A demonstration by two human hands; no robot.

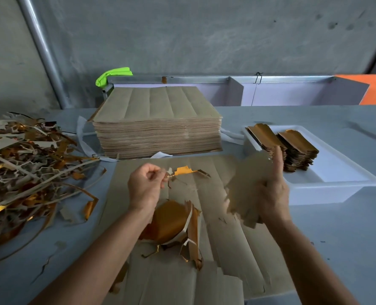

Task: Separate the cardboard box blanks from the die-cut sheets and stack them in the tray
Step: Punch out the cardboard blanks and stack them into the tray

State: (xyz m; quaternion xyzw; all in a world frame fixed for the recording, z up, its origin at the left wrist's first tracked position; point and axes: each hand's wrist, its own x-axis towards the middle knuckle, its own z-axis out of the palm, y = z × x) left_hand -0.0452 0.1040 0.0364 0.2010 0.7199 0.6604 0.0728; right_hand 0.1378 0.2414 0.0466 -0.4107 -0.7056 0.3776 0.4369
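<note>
A die-cut cardboard sheet [204, 249] lies flat in front of me, partly torn, with gold-faced scrap [171, 223] curled up on it. My left hand [145, 186] pinches a thin strip of gold-and-white waste [182, 171] above the sheet. My right hand [273, 190] grips a brown box blank [246, 186], blurred and lifted off the sheet, beside the tray. The white tray [336, 183] at the right holds two stacks of gold-faced blanks [292, 148]. A tall stack of uncut sheets [158, 124] stands behind.
A heap of torn waste strips [28, 168] covers the table's left side. A metal frame [204, 79] with white panels and a green cloth [113, 75] runs along the back. Small scraps lie near the front left.
</note>
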